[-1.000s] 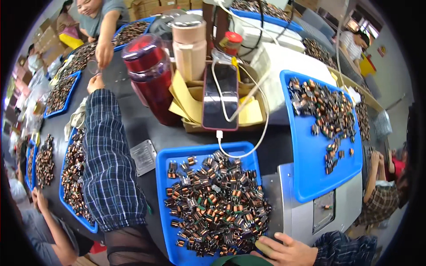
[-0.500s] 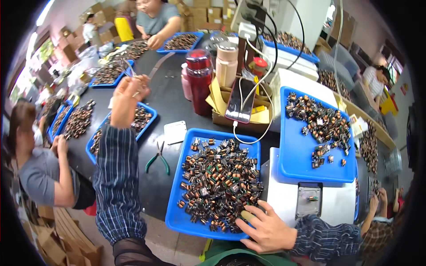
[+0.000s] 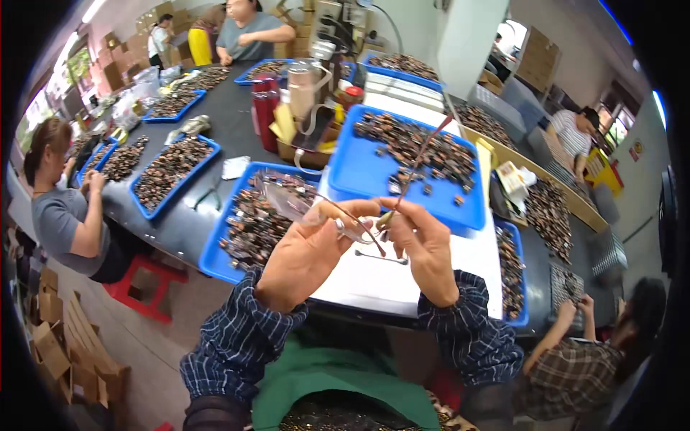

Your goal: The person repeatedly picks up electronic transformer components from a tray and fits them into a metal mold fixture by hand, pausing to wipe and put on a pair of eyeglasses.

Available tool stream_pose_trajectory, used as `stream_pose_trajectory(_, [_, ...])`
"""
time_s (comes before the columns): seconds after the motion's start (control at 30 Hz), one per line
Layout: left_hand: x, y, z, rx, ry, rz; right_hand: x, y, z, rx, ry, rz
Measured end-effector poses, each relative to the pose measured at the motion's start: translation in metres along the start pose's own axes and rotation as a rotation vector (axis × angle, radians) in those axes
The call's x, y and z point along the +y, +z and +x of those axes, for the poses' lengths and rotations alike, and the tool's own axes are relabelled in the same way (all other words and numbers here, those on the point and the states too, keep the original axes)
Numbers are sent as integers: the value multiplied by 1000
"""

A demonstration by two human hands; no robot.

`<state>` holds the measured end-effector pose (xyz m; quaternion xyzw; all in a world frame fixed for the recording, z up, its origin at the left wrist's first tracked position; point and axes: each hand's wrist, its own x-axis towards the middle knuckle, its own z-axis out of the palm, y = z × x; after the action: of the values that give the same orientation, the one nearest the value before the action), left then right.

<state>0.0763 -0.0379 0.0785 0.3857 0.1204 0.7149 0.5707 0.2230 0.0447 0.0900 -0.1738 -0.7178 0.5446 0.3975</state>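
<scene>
A small sign on the right-hand wall bears marks too small for me to read; any marking on the glasses is likewise too fine to make out. The glasses have clear lens material and thin reddish-brown temples, one slanting up to the right, the other slanting down between my hands. They are raised before me, above the white surface. My left hand and right hand both grip them, fingers bent. One lens overlaps, in view, a blue tray of copper-coloured parts. My fingers hide some of the frame; the second lens is indistinct. A slim dark item on the white surface cannot be identified.
</scene>
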Motion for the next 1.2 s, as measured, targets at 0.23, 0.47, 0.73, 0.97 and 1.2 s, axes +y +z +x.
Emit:
stream_pose_trajectory(0.23, [-94, 59, 1, -16, -204, 31, -13, -71, -91, 168, -65, -53])
stream_pose_trajectory(0.47, [-93, 70, -1, -85, -281, 185, -24, -117, -113, 311, -259, -415])
stream_pose_trajectory(0.73, [-53, 65, -14, -112, -24, 1090, -44, -107, -88, 305, -592, -669])
stream_pose_trajectory(0.97, [-27, 27, -23, -68, 463, 1587, -37, -66, -76, 214, -463, -592])
stream_pose_trajectory(1.2, [19, 26, -26, 99, 710, 1273, -60, -58, -42, 66, -618, -462])
